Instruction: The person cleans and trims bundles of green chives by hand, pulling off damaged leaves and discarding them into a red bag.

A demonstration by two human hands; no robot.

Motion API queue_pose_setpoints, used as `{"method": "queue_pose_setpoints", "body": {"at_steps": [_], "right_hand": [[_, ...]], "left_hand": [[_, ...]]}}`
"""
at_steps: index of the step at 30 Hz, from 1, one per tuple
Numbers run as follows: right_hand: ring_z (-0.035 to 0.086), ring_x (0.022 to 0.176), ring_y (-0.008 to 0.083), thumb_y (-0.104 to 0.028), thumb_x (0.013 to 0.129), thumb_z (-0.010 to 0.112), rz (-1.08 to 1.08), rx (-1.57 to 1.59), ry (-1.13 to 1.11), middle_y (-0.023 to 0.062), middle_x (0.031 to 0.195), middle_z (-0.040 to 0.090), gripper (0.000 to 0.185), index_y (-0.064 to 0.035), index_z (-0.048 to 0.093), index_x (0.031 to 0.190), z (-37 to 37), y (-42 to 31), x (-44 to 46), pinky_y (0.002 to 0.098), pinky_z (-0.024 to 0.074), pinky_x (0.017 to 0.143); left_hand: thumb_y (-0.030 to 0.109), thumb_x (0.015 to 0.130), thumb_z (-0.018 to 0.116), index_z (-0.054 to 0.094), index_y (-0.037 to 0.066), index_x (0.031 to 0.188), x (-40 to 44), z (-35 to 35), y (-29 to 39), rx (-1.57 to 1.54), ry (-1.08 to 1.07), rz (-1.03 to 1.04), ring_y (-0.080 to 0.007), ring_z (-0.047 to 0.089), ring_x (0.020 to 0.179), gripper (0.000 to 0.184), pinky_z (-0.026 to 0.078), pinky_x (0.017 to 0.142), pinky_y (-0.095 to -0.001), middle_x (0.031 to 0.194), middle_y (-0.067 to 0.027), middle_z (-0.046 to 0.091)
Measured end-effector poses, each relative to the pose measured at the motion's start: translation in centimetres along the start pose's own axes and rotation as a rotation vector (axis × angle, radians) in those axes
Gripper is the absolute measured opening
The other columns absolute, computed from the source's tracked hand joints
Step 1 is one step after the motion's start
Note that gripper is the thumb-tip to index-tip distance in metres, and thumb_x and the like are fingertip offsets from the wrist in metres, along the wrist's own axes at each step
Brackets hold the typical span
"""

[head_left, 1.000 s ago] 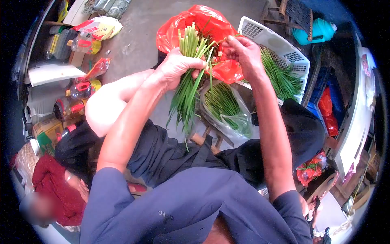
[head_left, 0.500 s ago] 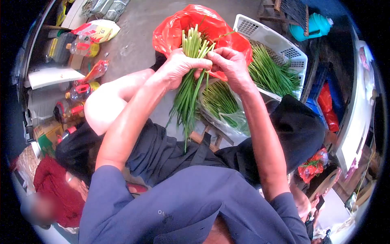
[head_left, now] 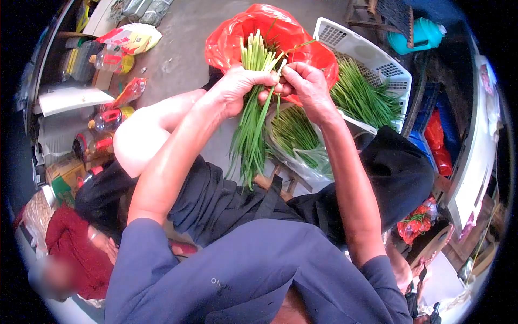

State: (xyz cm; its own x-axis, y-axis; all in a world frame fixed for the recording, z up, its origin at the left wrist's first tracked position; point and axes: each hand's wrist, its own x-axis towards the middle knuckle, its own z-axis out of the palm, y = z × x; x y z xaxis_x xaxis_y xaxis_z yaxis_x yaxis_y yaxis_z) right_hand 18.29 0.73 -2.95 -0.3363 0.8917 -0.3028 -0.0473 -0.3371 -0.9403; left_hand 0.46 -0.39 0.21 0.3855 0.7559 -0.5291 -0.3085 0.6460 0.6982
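Note:
My left hand (head_left: pixel 236 90) is wrapped round a bunch of garlic chives (head_left: pixel 251 132), pale stem ends up and green leaves hanging down. Close beside it, my right hand (head_left: pixel 306 89) pinches at a chive stalk (head_left: pixel 281 67) near its pale end, and the fingertips of both hands nearly meet. Behind the bunch a red plastic bag (head_left: pixel 226 46) stands wide open, with some thin stalks at its mouth. Below my right hand, a clear plastic bag (head_left: pixel 318 166) holds more chives. A white plastic basket (head_left: pixel 396 67) to the right has a thick heap of chives in it.
Oil bottles (head_left: pixel 110 62) and packets line the left side. A teal jug (head_left: pixel 418 36) and a wooden chair (head_left: pixel 396 16) stand at the back right. At the lower left sits another person in a dark red top (head_left: pixel 70 237). A blue crate (head_left: pixel 421 143) is on the right.
The bunch's leaf tips have swung slightly and hang a little higher. My right fingers have shifted slightly at the stalk, whose pale end now shows upright. Both hands keep their hold.

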Motion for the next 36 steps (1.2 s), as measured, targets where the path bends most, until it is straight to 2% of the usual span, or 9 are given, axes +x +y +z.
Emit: {"method": "queue_pose_setpoints", "body": {"at_steps": [8, 14, 18, 22, 26, 30, 32, 34, 36], "right_hand": [[0.054, 0.060, 0.0068, -0.018, 0.092, 0.059, -0.004, 0.049, 0.196, 0.0031, 0.080, 0.062, 0.018, -0.0004, 0.062, 0.093, -1.1, 0.9, 1.2, 0.0211, 0.0483, 0.062], [0.056, 0.063, 0.0090, -0.008, 0.086, 0.064, -0.095, 0.091, 0.291, 0.0048, 0.085, 0.063, 0.029, 0.0029, 0.057, 0.112, -0.3, 0.3, 2.1, 0.0214, 0.0487, 0.061], [0.053, 0.053, 0.0083, -0.018, 0.087, 0.066, -0.051, -0.140, 0.333, 0.0031, 0.069, 0.060, 0.019, -0.0002, 0.062, 0.091, -0.8, 0.9, 2.3, 0.0216, 0.0438, 0.050], [0.051, 0.045, 0.0094, -0.034, 0.088, 0.065, 0.017, -0.146, 0.420, 0.0003, 0.054, 0.055, 0.035, -0.0020, 0.066, 0.073, -2.0, 1.3, 1.5, 0.0250, 0.0410, 0.044], [0.050, 0.044, 0.0078, -0.032, 0.089, 0.062, 0.226, -0.257, 0.131, 0.0002, 0.055, 0.055, 0.032, -0.0077, 0.059, 0.068, -5.5, 3.7, 0.1, 0.0216, 0.0357, 0.042], [0.052, 0.045, 0.0107, -0.028, 0.086, 0.061, 0.315, -0.442, -0.161, 0.0023, 0.056, 0.057, 0.029, -0.0049, 0.061, 0.069, -7.6, 8.8, -2.1, 0.0233, 0.0428, 0.046], [0.059, 0.049, 0.0146, -0.026, 0.082, 0.061, 0.251, -0.830, -0.276, 0.0079, 0.058, 0.060, 0.027, -0.0006, 0.063, 0.073, -8.4, 13.4, -2.0, 0.0283, 0.0488, 0.051], [0.065, 0.057, 0.0208, -0.026, 0.076, 0.061, 0.153, -1.120, -0.274, 0.0139, 0.065, 0.063, 0.024, -0.0018, 0.066, 0.077, -7.7, 17.3, -2.2, 0.0365, 0.0523, 0.061], [0.064, 0.059, 0.0248, -0.026, 0.074, 0.061, 0.210, -0.953, -0.176, 0.0149, 0.068, 0.064, 0.024, -0.0034, 0.067, 0.078, -6.2, 21.0, -2.3, 0.0386, 0.0517, 0.063]], "left_hand": [[0.009, 0.080, 0.066, 0.060, 0.004, 0.093, 0.2, -0.6, -0.2, 0.000, -0.003, -0.021, -0.0080, 0.054, 0.058, 0.015, 0.042, 0.053, -0.0192, 0.080, -0.0064, 0.066], [0.010, 0.081, 0.067, 0.060, -0.002, 0.099, -0.5, -0.3, 0.4, -0.003, 0.006, 0.028, -0.0098, 0.057, 0.065, 0.023, 0.044, 0.057, -0.0202, 0.082, -0.0075, 0.066], [0.008, 0.081, 0.066, 0.063, 0.000, 0.094, -0.6, -0.2, 0.9, -0.027, 0.037, 0.024, -0.0104, 0.057, 0.059, 0.015, 0.048, 0.057, -0.0219, 0.078, -0.0075, 0.066], [0.010, 0.082, 0.066, 0.063, -0.001, 0.097, -0.8, -0.5, 1.8, -0.047, 0.045, 0.024, -0.0112, 0.058, 0.061, 0.019, 0.049, 0.059, -0.0236, 0.079, -0.0065, 0.067], [0.015, 0.083, 0.067, 0.062, 0.000, 0.102, -1.6, -0.7, 3.2, -0.082, 0.057, 0.060, -0.0133, 0.062, 0.070, 0.024, 0.051, 0.063, -0.0287, 0.082, -0.0055, 0.067], [0.011, 0.082, 0.067, 0.063, -0.003, 0.100, -1.8, -1.3, 4.1, -0.111, 0.089, 0.208, -0.0169, 0.065, 0.073, 0.023, 0.056, 0.069, -0.0334, 0.083, -0.0104, 0.067], [0.013, 0.085, 0.063, 0.062, 0.001, 0.103, -2.5, -1.1, 4.8, -0.035, 0.088, 0.209, -0.0177, 0.068, 0.079, 0.023, 0.055, 0.072, -0.0288, 0.090, -0.0100, 0.068], [0.014, 0.085, 0.062, 0.061, 0.000, 0.105, -2.7, -1.2, 5.3, -0.016, 0.068, 0.201, -0.0182, 0.068, 0.079, 0.024, 0.055, 0.072, -0.0286, 0.091, -0.0110, 0.068], [0.015, 0.086, 0.062, 0.061, 0.000, 0.106, -2.9, -1.0, 5.7, 0.002, 0.054, 0.194, -0.0187, 0.068, 0.079, 0.025, 0.055, 0.072, -0.0285, 0.093, -0.0120, 0.068]]}}
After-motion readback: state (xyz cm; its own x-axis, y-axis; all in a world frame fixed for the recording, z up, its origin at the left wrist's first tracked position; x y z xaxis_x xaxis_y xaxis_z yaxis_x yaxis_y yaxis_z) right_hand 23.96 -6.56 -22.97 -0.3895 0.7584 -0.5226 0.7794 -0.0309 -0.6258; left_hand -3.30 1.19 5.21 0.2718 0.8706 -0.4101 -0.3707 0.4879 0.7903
